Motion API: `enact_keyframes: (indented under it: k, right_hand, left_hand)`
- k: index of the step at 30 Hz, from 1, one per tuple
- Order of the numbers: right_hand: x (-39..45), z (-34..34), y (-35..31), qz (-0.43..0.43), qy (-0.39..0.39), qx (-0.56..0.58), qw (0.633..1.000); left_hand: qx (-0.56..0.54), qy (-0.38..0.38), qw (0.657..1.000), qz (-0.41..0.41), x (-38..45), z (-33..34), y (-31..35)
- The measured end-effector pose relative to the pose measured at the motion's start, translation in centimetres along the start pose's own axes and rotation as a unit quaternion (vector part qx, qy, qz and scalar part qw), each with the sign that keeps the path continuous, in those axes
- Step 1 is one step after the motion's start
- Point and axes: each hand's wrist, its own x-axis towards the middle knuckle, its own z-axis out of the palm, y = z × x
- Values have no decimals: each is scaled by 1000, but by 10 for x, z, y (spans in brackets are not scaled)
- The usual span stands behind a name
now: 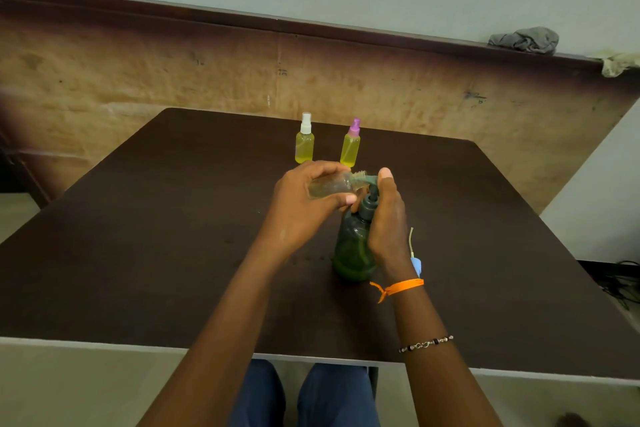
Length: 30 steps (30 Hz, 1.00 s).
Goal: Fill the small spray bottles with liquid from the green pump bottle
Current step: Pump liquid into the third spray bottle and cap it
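The green pump bottle (351, 246) stands upright in the middle of the dark table (173, 253). My right hand (388, 218) wraps its neck, and a finger lies along the pump head. My left hand (301, 208) grips a clear uncapped small bottle (332, 185), tilted nearly flat, its threaded mouth at the pump's nozzle. A little pale liquid shows inside it. Two filled small spray bottles stand behind, one with a white cap (304, 140), one with a purple cap (350, 146). A blue spray cap with its tube (415, 262) lies right of the pump bottle.
A brown board (138, 73) leans behind the table against the wall. A grey cloth (524, 40) sits on the ledge at the back right. Cables (620, 282) lie on the floor to the right. My knees show below the table's near edge.
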Motion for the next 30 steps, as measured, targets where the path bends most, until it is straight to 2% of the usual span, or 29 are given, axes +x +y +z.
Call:
enact_keyframes:
  k: [3, 9, 11, 17, 25, 30]
  right_hand:
    - [2, 0, 1, 11, 11, -10, 1000]
    - [-3, 0, -7, -34, 75, -36, 996]
    - [-2, -1, -6, -29, 75, -33, 996]
    - [2, -1, 0, 2, 10, -30, 999]
    - [-1, -1, -4, -34, 67, -36, 997]
    - [-2, -2, -4, -18, 55, -41, 997]
  left_hand:
    - [0, 1, 1000, -1, 0, 0, 1]
    - [1, -3, 1000, -1, -2, 2, -1]
    - [-2, -1, 1000, -1, -2, 2, -1]
    - [-7, 3, 1000, -3, 0, 1, 1]
    - [1, -1, 1000, -7, 0, 2, -2]
    - [-6, -1, 1000, -6, -1, 1, -1]
